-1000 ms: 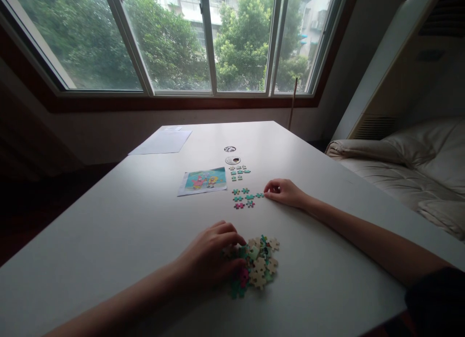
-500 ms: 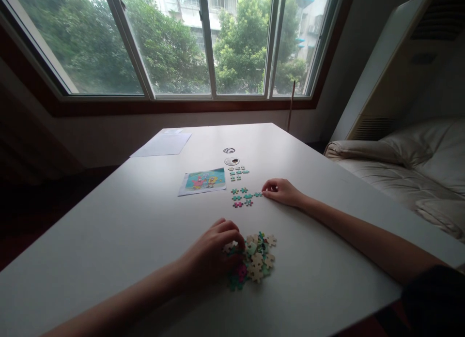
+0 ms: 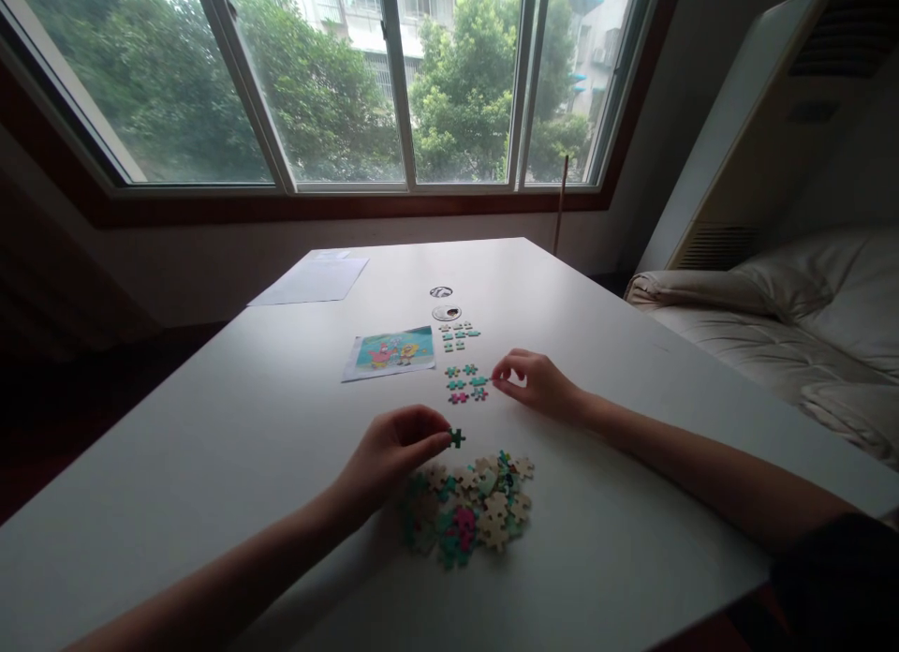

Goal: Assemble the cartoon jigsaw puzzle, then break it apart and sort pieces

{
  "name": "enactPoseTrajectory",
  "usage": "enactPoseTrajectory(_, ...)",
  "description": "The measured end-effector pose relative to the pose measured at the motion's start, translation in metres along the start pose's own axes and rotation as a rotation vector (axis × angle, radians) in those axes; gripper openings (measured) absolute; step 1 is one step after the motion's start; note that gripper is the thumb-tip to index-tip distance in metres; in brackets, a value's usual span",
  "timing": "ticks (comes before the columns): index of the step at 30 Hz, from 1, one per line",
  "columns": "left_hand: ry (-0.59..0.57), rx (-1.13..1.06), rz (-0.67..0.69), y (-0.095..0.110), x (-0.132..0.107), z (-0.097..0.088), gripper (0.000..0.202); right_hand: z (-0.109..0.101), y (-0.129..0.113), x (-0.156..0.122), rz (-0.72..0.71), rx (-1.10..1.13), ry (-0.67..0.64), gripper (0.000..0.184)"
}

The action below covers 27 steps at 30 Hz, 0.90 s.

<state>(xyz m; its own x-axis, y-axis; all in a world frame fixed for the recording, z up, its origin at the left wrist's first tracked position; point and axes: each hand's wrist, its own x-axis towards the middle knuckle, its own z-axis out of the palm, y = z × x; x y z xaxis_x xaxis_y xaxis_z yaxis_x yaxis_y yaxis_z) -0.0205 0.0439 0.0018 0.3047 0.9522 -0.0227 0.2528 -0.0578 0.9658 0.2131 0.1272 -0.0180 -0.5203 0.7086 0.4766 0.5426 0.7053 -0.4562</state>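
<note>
- Left hand: thumb and forefinger pinch a green puzzle piece, held just above the loose pile. Grip by the edges so the print stays visible.
- Right hand: fingers curled beside the sorted pieces (whether they hold anything cannot be told). Avoid nudging the rows.
- Check colour against the reference picture.

- This is a room in a home, most likely a bedroom.
- Rumpled cream bedding lies just beside the right edge of the white tabletop.
- A wide window with a dark wooden surround runs behind the far edge. It looks out on trees and an apartment block.
- Leisure things lie on the tabletop. There is a heap of puzzle pieces by the near edge, a cartoon picture around the middle, and a sheet of paper towards the far left corner.
</note>
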Motion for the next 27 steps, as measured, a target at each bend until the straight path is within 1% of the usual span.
enactPoseTrajectory(2,0.049,-0.021,-0.034,0.0,0.001,-0.001,0.023,0.005,-0.02,-0.004,-0.12,-0.022,-0.001,0.01)
enactPoseTrajectory(4,0.076,-0.043,-0.041,0.0,0.001,-0.001,0.026,0.009,-0.039,-0.008,-0.209,-0.044,0.001,0.011)
enactPoseTrajectory(7,0.085,-0.084,-0.029,-0.001,0.001,-0.001,0.029,0.013,-0.054,-0.012,-0.284,-0.059,0.001,0.013)
enactPoseTrajectory(9,0.08,-0.108,-0.021,-0.002,0.001,-0.001,0.027,0.014,-0.056,-0.013,-0.306,-0.067,0.009,0.014)
enactPoseTrajectory(16,0.045,-0.156,0.0,-0.006,0.003,-0.001,0.02,0.014,-0.053,-0.014,-0.338,-0.109,0.032,0.014)
enactPoseTrajectory(22,0.015,-0.159,0.01,-0.006,0.003,0.0,0.019,0.012,-0.058,-0.014,-0.431,-0.213,0.058,0.013)
enactPoseTrajectory(25,0.004,-0.129,0.03,-0.005,0.002,-0.001,0.018,0.01,-0.058,-0.013,-0.465,-0.249,0.083,0.015)
enactPoseTrajectory(27,-0.022,-0.066,0.059,-0.005,0.002,-0.002,0.018,0.008,-0.053,-0.012,-0.467,-0.269,0.08,0.015)
